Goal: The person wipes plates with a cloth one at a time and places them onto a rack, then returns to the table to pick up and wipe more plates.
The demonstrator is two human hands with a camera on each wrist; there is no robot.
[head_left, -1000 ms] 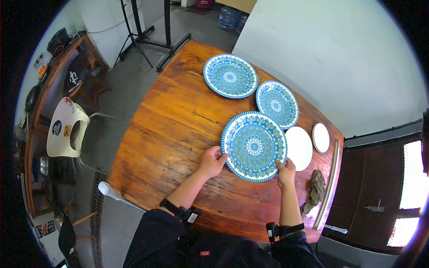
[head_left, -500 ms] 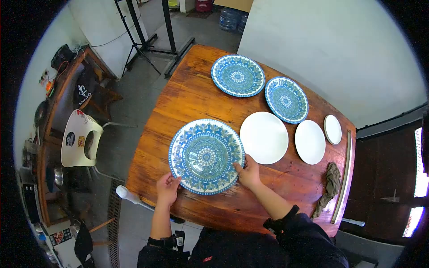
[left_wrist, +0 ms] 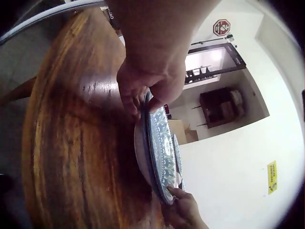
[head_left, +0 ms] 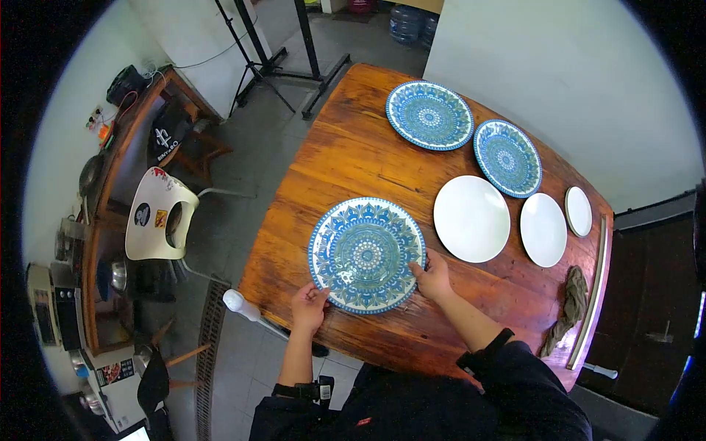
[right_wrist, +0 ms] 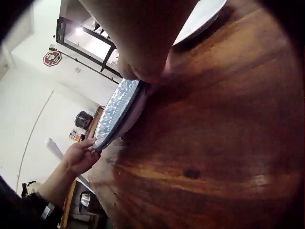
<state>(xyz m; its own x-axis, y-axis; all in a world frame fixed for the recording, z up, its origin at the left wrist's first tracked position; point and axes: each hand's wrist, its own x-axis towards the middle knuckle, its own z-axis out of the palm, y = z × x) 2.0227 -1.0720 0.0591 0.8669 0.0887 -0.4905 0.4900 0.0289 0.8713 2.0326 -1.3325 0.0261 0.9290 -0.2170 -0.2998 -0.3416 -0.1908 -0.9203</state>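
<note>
Both hands hold a large blue-and-white patterned plate [head_left: 367,253] level, close over the near left of the wooden table. My left hand [head_left: 309,307] pinches its lower-left rim, thumb on top and fingers beneath. On the right side, my right hand [head_left: 434,275] grips the rim with the thumb over the edge. In the left wrist view the plate [left_wrist: 164,148] appears edge-on, both hands at its rim. A large white plate [head_left: 471,219] lies on the table just right of the held one.
Two more blue patterned plates [head_left: 429,115] lie toward the back. Right of the large white plate are a medium white plate [head_left: 543,230] and a small white plate [head_left: 579,211]. A crumpled brown cloth [head_left: 565,309] lies near the table's right edge, beside a pale strip [head_left: 590,294].
The patterned plate, held in both hands, has moved left across the table, uncovering the large white plate. The head view has also shifted; over the last half second the hands keep their grip.
</note>
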